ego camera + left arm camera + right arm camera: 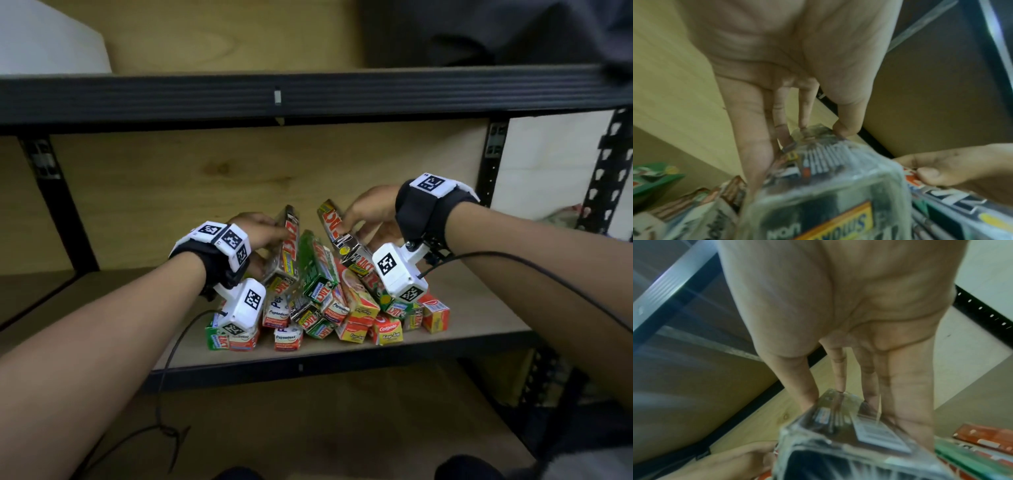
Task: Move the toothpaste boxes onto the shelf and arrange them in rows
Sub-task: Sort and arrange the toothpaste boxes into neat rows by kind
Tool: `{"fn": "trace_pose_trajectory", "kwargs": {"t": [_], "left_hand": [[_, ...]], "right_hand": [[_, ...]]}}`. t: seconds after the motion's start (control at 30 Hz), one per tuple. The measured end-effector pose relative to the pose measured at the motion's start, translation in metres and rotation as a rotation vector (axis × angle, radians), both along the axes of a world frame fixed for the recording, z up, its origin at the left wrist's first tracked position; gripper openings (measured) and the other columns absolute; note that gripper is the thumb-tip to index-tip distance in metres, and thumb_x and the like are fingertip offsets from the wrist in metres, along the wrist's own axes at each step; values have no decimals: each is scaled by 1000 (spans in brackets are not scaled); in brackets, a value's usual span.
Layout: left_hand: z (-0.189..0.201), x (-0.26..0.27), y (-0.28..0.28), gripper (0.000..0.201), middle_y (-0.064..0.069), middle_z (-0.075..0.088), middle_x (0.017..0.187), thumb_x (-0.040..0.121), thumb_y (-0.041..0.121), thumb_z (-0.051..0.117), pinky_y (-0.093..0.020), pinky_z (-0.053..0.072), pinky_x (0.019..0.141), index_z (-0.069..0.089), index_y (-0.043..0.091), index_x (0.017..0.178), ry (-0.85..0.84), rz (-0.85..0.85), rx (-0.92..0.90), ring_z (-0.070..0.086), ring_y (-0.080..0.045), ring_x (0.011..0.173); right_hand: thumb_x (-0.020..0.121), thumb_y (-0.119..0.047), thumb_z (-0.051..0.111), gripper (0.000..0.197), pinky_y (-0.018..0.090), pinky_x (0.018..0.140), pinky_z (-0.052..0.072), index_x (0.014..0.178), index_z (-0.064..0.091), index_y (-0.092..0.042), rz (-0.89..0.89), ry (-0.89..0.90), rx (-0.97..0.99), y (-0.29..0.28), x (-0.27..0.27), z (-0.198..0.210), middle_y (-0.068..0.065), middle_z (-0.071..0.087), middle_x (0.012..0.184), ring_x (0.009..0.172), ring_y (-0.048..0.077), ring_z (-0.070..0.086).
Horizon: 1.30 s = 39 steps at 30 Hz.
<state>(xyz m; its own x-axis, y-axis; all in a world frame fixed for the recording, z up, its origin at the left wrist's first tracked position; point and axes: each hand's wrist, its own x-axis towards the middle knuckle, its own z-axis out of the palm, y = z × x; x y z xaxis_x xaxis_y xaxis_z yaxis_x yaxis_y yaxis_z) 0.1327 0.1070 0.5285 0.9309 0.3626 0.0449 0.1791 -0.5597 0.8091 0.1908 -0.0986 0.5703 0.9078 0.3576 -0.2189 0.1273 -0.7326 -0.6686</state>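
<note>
Shelf upright (54, 205): black perforated metal, left of frame, head view.
Shelf board (479, 308): pale wood with a dark front rail, across the middle of the frame; it carries the whole stock.
Left hand (255, 228): centre-left; fingers and thumb curled round the far end of the left box, pinching it.
Left box (287, 251): film-wrapped, red "ZACT" lettering; tilted, long axis running from the near lower end up and away toward the back panel. The left wrist view shows fingertips (844, 129) on its far end cap.
Pile of toothpaste boxes (329, 308): centre of frame, lower middle of the board; a loose heap, not in rows. Green, red, yellow and white cartons lie at mixed angles, near ends facing the front rail. Both held boxes lean on or just above it.
Right box (342, 236): same make, centre-right; tilted, far end up and leaning left, so the two held boxes diverge toward their near ends.
Right hand (371, 216): upper centre-right; thumb and fingers close on the far upper part of the right box.
Governing relation: each hand grips its box at the far end, with the long axis pointing back toward the person. Judgement: bare board lies to the left and right of the heap, each side nearer to its own hand.
Progress: judged early; stock on shelf, no row formed.
</note>
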Motion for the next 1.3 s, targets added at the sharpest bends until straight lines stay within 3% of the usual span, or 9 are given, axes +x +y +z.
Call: {"fn": "trace_pose_trajectory", "kwargs": {"t": [0.23, 0.33, 0.4, 0.57, 0.73, 0.97, 1.07, 1.13, 1.3], "left_hand": [[13, 18, -46, 40, -11, 69, 107, 83, 35, 73, -49, 61, 65, 63, 14, 116, -16, -127, -151, 70, -30, 84], [17, 26, -68, 36, -12, 68, 107, 87, 35, 69, -39, 61, 57, 63, 11, 114, 3, -170, -191, 71, -30, 77], [19, 31, -83, 38, -14, 67, 107, 89, 33, 68, -34, 58, 53, 62, 8, 116, 11, -190, -223, 71, -30, 73], [15, 48, -119, 39, -14, 69, 104, 84, 27, 70, -37, 59, 58, 62, 3, 114, 43, -224, -342, 73, -33, 66], [2, 64, -151, 40, -16, 68, 104, 86, 21, 68, -38, 61, 56, 59, 2, 120, 71, -259, -429, 72, -36, 76], [-19, 94, -188, 25, -14, 65, 102, 90, 23, 65, -39, 62, 64, 58, 8, 108, 69, -259, -491, 69, -35, 83], [-27, 106, -196, 35, -15, 67, 101, 88, 21, 67, -40, 62, 60, 56, 5, 115, 29, -223, -538, 71, -35, 77], [-32, 112, -199, 33, -16, 67, 96, 86, 20, 70, -42, 62, 61, 56, 3, 111, 2, -205, -553, 72, -35, 75], [-40, 121, -202, 23, -18, 69, 93, 85, 19, 71, -44, 62, 64, 59, 3, 98, -3, -198, -560, 73, -38, 78]], "right_hand": [[90, -17, 66, 36, 45, 95, 50, 123, 65, -3, -40, -3, -7, -56, 8, 4, 18, 67, 119, 87, 33, 63], [88, -17, 69, 37, 42, 84, 55, 122, 63, -1, -83, -18, -22, -77, 14, 2, 19, 69, 118, 85, 34, 64], [88, -16, 70, 40, 50, 95, 53, 125, 60, -2, -118, -27, -15, -89, 18, -2, 19, 69, 116, 91, 36, 66], [88, -16, 71, 44, 44, 82, 57, 128, 57, -6, -169, -35, -46, -120, 34, -19, 14, 70, 109, 88, 35, 64], [88, -18, 68, 42, 58, 97, 50, 125, 60, -1, -165, 0, -129, -151, 57, -46, 24, 66, 120, 110, 38, 64], [78, -11, 68, 51, 47, 94, 55, 129, 62, -8, -159, 48, -159, -200, 90, -94, 14, 65, 125, 111, 33, 65], [95, -6, 57, 40, 22, 61, 58, 134, 53, 2, -73, 113, -283, -203, 81, -97, 16, 64, 108, 77, 19, 62], [100, -7, 51, 39, 16, 44, 48, 138, 50, 2, -26, 88, -375, -208, 83, -104, 22, 61, 122, 65, 12, 53], [99, -7, 53, 40, 33, 69, 53, 139, 50, -6, -74, 129, -300, -217, 96, -117, 12, 62, 119, 78, 17, 59]]}}
